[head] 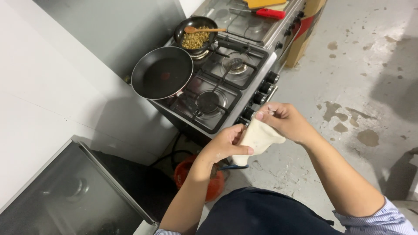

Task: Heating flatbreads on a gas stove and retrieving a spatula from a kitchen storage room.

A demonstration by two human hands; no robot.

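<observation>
Both the left hand [224, 146] and right hand [283, 119] pinch a flattened dough piece [257, 138], stretching it; the empty frying pan [162, 72] looks ready for it.

Pale, floppy dough sheet [257, 138] hangs stretched, held in mid-air.

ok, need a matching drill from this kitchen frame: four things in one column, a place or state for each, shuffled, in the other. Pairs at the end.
Things:
1. dough
2. frying pan
3. wooden spoon
4. red lighter

Places or states:
A. empty, on the stove's near left burner
B. resting in the small pan of cooked food
C. stretched between left hand and right hand
D. lying on the steel top at the far end of the stove

Pairs: 1-C, 2-A, 3-B, 4-D
</observation>
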